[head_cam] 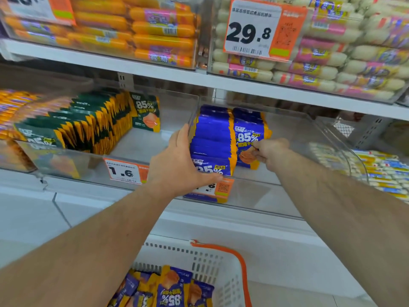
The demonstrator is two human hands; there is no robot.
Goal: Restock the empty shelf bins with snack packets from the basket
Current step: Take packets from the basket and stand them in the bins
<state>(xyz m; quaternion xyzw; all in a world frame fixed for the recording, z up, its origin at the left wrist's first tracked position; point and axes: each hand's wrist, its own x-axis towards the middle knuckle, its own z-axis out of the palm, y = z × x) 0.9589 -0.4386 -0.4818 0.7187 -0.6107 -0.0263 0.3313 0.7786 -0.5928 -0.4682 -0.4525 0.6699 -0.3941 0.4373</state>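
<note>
In the clear plastic shelf bin (287,138), blue-and-orange snack packets (212,142) stand in rows. The left hand (177,162) lies open-fingered against the front row, seemingly steadying it, while the right hand (269,152) pinches a packet (250,142) behind. More packets wait in the white basket (212,264) below.

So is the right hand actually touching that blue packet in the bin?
Touching. The head view shows the right hand with its fingers pinching the front of the blue packet.
</note>
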